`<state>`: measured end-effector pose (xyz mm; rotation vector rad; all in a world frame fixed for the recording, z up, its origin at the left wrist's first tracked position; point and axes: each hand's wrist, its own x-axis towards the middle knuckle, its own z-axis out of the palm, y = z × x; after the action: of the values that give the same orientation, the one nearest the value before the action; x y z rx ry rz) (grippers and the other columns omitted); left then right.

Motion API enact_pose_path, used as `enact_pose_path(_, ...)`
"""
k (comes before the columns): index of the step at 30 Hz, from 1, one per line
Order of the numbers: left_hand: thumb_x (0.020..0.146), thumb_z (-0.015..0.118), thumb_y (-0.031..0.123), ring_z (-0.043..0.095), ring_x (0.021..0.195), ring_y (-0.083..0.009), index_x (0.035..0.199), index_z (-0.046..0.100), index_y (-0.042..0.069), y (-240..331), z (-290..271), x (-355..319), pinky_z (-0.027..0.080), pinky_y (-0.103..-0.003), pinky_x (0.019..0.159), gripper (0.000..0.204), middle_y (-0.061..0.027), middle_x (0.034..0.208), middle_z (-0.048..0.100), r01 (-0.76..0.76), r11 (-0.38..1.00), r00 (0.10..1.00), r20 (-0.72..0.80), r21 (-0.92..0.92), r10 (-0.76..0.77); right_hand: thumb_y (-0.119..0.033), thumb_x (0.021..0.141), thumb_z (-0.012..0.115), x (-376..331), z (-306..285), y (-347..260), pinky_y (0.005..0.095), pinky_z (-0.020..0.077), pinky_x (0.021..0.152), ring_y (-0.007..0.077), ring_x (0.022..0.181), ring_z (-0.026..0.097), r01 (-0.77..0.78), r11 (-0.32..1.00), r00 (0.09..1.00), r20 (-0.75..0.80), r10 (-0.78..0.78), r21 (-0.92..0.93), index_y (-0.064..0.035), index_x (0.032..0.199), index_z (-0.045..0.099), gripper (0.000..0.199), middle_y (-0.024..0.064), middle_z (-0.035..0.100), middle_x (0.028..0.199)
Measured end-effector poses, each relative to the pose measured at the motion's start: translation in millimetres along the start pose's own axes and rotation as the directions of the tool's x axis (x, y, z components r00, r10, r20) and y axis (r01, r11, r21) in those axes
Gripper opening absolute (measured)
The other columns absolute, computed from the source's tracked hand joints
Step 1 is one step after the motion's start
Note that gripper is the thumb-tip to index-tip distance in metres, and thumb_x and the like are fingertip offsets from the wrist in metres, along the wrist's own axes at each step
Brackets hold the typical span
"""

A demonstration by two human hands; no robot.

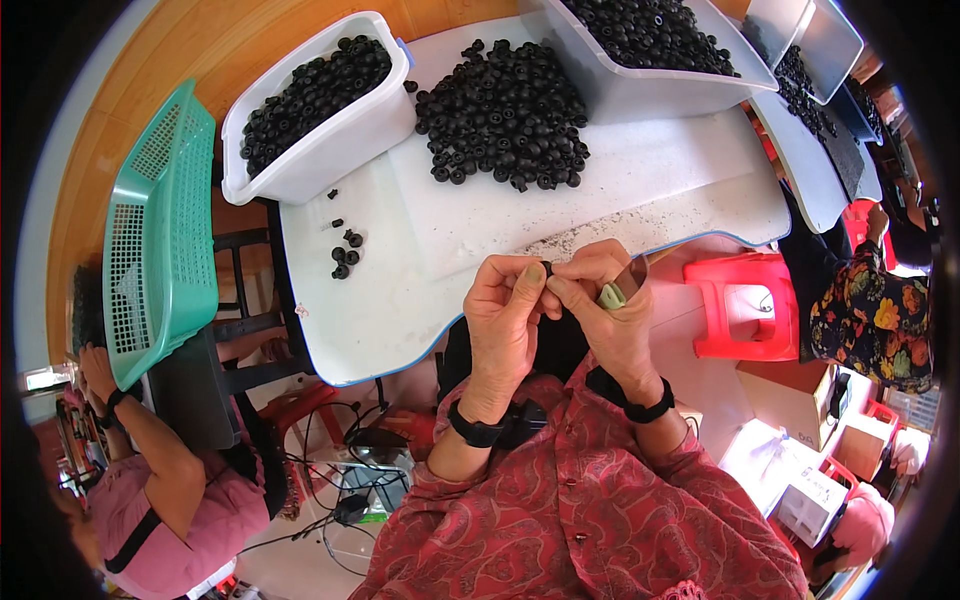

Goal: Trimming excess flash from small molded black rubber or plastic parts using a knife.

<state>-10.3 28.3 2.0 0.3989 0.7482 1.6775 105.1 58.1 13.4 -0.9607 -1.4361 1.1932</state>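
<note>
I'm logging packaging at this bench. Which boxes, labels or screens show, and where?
Brown cardboard box: floor at right, below the red stool, plain brown.
White cartons: lower right floor, rectangular, small dark print.
No screens or signs visible.

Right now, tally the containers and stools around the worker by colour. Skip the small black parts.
White tubs holding black parts: 2
Teal mesh basket: 1
Red plastic stools clearly in view: 1
Total: 4

More trays lie at the far right; their count is unclear. Both hands, left hand and right hand, pinch one small black part between them.
</note>
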Motion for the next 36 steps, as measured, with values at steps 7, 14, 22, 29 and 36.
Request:
enact_pose_path(7,0.092,0.061,0.01,0.054,0.059,-0.0087,0.094,0.057,0.003,-3,-4,-1,0.045,-0.021,0.053,0.008,-0.003,0.073,0.059,0.002,1.0,0.999,-0.04,-0.012,-0.003,0.005,0.082,0.064,-2,6,-5,0.0244,0.0495,0.061,0.0126,0.07,0.06,0.049,0.993,0.998,0.053,-0.044,-0.108,-0.003,0.086,0.062,0.009,0.0078,0.054,0.091)
enact_pose_path(14,0.092,0.061,0.01,0.053,0.061,-0.0074,0.094,0.059,0.003,2,-1,-2,0.045,-0.021,0.053,0.008,-0.0015,0.073,0.058,0.048,0.996,0.999,-0.01,-0.081,-0.049,0.002,0.083,0.067,-3,-1,-12,0.0191,0.0451,0.057,0.0045,0.065,0.054,-0.223,0.969,0.975,0.016,0.223,0.107,0.0008,0.099,0.06,0.017,0.0014,0.059,0.084)
enact_pose_path(22,0.092,0.061,0.009,0.054,0.061,-0.0088,0.097,0.059,0.002,0,-5,-2,0.045,-0.021,0.053,0.009,-0.0019,0.074,0.059,0.054,0.998,0.997,0.053,-0.037,-0.052,-0.003,0.083,0.069,6,-3,-22,0.018,0.0385,0.051,0.003,0.06,0.048,-0.204,0.961,0.978,0.081,0.192,0.186,0.0003,0.094,0.065,0.012,0.0003,0.059,0.084)
enact_pose_path(29,0.09,0.063,0.007,0.055,0.059,-0.0102,0.095,0.055,0.001,-2,-3,-1,0.046,-0.022,0.052,0.011,-0.0043,0.075,0.06,0.077,0.996,0.988,0.136,-0.034,-0.072,-0.007,0.087,0.064,9,-16,-22,0.0193,0.028,0.045,0.0026,0.053,0.039,-0.329,0.91,0.943,0.142,0.301,0.252,-0.002,0.085,0.064,0.005,-0.0027,0.054,0.071)
enact_pose_path(36,0.09,0.063,0.007,0.056,0.059,-0.0107,0.095,0.054,0.0,-3,-4,-1,0.046,-0.022,0.051,0.013,-0.0059,0.077,0.061,0.088,0.996,0.975,0.203,0.015,-0.089,-0.013,0.091,0.061,12,-23,-17,0.0187,0.0249,0.044,0.0021,0.049,0.036,-0.414,0.862,0.907,0.219,0.36,0.294,-0.0039,0.081,0.059,0.014,-0.0042,0.05,0.063)
